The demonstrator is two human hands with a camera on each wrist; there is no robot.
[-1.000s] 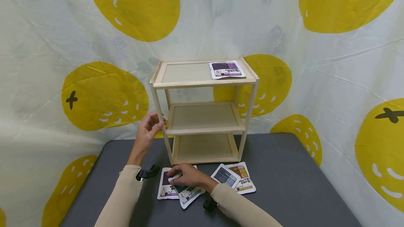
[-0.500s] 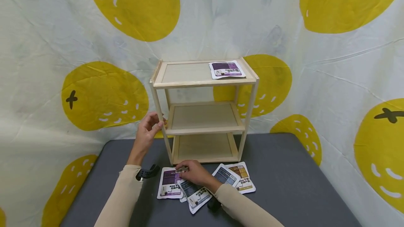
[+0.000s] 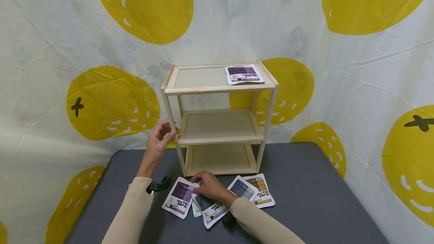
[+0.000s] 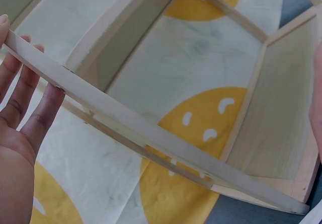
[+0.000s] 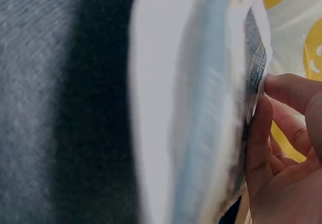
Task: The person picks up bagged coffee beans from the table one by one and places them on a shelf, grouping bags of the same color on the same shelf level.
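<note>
My left hand [image 3: 159, 140] grips the left front post of a small three-tier wooden shelf [image 3: 220, 139], thumb in front and fingertips behind it; the left wrist view shows the fingers along that post [image 4: 121, 100]. In front of the shelf, my right hand [image 3: 210, 186] pinches the upper right corner of a flat white-edged purple packet [image 3: 179, 198] between thumb and fingers. That packet lies tilted at the left of the others. Just right of it, a blue-grey packet [image 3: 211, 209] overlaps another one below. The right wrist view has a blurred packet [image 5: 201, 103] close to the lens.
A purple packet [image 3: 244, 74] lies on the right of the shelf's top tier. Another blue-grey packet [image 3: 242, 189] overlaps a brown-yellow packet [image 3: 262, 195] on the dark grey table [image 3: 315, 206]. A white cloth with yellow fruit prints [image 3: 362, 86] hangs behind.
My right hand has shifted slightly right, letting go of the blue-grey packet, which has slid right. The purple packet has turned and moved left. The left hand stays on the post.
</note>
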